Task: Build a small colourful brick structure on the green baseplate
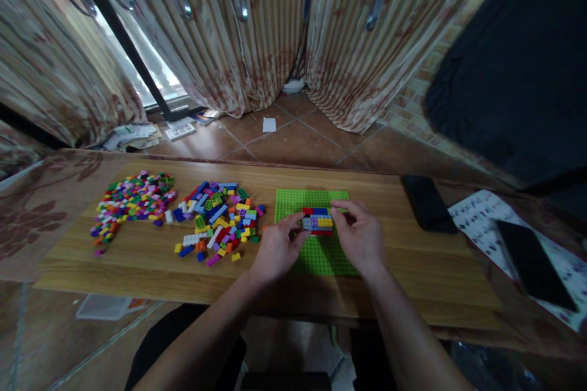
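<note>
A small block built of toy bricks [317, 222], with red, blue, yellow and grey pieces in rows, is over the green baseplate [316, 256]. My left hand [279, 248] pinches its left end between thumb and fingers. At the opposite end, my right hand [360, 233] is closed with its thumb and fingertips against the block's right edge. Whether a separate small piece is between the right fingertips cannot be made out. The block hides part of the studs beneath it, and I cannot tell whether it is attached to the baseplate.
Left of the baseplate lies a loose pile of larger bricks [217, 220], and farther left a pile of small bricks [135, 198]. On the right are a black phone [427, 203], a printed sheet [486, 211] and another dark device [534, 263]. The wooden board [151, 275] carries both piles.
</note>
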Motion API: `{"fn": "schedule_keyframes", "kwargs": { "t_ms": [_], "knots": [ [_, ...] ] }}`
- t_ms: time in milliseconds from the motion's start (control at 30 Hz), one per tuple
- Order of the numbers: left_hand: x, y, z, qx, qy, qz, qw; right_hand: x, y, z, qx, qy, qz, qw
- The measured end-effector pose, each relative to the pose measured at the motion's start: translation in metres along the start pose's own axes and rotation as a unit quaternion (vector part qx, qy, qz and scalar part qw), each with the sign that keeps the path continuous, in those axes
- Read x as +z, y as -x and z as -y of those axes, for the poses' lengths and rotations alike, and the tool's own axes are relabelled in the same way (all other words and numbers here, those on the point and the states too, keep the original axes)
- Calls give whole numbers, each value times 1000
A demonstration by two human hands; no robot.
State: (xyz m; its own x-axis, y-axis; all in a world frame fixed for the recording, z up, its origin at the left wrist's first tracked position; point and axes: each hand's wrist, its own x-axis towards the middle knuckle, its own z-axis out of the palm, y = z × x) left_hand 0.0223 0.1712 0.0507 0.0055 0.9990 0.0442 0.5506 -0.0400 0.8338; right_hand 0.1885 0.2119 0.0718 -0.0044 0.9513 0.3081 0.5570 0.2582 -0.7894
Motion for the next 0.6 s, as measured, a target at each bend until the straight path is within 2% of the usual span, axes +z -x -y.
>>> {"fn": "schedule_keyframes", "kwargs": {
  "t_ms": [133,367,600],
  "knots": [
    [0,-1,1,-5,4,12,1000,10,2,0,-1,-3,33,999],
    [2,-4,2,-28,16,13,999,38,3,-7,21,58,9,998],
    [2,-5,0,-38,37,12,998,43,1,-16,33,57,26,998]
  ]
}}
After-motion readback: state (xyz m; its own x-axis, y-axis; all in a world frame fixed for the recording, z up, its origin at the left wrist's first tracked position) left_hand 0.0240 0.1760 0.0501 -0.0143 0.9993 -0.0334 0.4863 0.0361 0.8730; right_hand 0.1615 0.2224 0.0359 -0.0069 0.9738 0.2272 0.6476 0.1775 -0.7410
